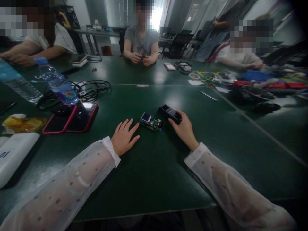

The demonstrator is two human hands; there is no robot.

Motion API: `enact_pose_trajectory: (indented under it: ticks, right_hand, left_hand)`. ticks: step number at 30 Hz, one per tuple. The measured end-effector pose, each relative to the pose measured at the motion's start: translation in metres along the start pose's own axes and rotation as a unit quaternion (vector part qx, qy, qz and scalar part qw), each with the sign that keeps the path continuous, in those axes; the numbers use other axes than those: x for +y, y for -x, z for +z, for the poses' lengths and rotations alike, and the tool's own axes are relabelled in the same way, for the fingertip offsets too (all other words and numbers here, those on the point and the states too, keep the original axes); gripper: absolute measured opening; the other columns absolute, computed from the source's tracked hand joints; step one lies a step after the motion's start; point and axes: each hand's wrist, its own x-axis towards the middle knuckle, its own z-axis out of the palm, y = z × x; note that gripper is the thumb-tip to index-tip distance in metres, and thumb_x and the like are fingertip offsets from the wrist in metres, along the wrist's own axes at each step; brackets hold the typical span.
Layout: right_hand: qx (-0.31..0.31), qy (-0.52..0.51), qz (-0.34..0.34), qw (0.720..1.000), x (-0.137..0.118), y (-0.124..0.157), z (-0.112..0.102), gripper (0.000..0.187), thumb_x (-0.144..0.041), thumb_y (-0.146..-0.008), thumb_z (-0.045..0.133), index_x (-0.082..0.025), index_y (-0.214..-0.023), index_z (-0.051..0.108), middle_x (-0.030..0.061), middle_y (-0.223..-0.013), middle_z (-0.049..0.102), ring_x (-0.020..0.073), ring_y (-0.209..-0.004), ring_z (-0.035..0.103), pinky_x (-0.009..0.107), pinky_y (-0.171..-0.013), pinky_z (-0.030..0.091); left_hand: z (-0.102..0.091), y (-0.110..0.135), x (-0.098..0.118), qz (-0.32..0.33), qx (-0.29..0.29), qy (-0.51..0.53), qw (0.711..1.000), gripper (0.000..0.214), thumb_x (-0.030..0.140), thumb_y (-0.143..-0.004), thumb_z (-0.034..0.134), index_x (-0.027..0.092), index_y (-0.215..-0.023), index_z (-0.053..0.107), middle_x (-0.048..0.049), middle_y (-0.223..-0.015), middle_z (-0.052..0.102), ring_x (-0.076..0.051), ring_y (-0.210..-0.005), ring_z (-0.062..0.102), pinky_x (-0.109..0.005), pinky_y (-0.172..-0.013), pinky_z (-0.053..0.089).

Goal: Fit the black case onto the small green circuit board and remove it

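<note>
A small green circuit board (pixel 151 122) with a little square screen lies on the dark green table (pixel 154 179), between my two hands. My left hand (pixel 124 136) rests flat with its fingers spread, just left of the board; nothing is in it. On the right, my right hand (pixel 184 128) grips the near end of a black rectangular case (pixel 169 113) between thumb and fingers. The case sits slightly behind and to the right of the board, its far end pointing left. What is inside the case cannot be made out.
At left are two red-edged phones (pixel 81 118), a water bottle (pixel 57 81), black cables (pixel 96 89), a yellow packet (pixel 24 123) and a white box (pixel 18 157). A wrench (pixel 209 96) and a heap of wires (pixel 207 76) lie at right. Other people sit around the table.
</note>
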Motion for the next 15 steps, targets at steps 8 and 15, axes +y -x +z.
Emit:
enact_pose_trajectory:
  ticks: [8, 15]
  right_hand:
    - [-0.008, -0.001, -0.015, 1.000, 0.0035, 0.0003, 0.0018, 0.051, -0.039, -0.083, 0.064, -0.017, -0.128, 0.051, 0.0168, -0.120, 0.062, 0.0323, -0.110, 0.061, 0.056, -0.094, 0.049]
    - [-0.016, 0.010, -0.012, 1.000, 0.0037, 0.0006, 0.0012, 0.052, -0.035, -0.083, 0.063, -0.014, -0.129, 0.049, 0.0186, -0.120, 0.061, 0.0330, -0.110, 0.060, 0.056, -0.094, 0.050]
  left_hand:
    - [-0.0015, 0.0000, 0.0008, -0.002, -0.001, -0.001, 1.000, 0.058, 0.050, -0.101, 0.036, 0.023, -0.152, 0.033, -0.0107, -0.158, 0.031, -0.032, -0.146, 0.026, -0.056, -0.115, 0.027]
    - [-0.0019, 0.0001, 0.0011, -0.001, -0.005, -0.004, 1.000, 0.058, 0.051, -0.101, 0.036, 0.022, -0.152, 0.033, -0.0122, -0.158, 0.031, -0.032, -0.146, 0.026, -0.055, -0.116, 0.026]
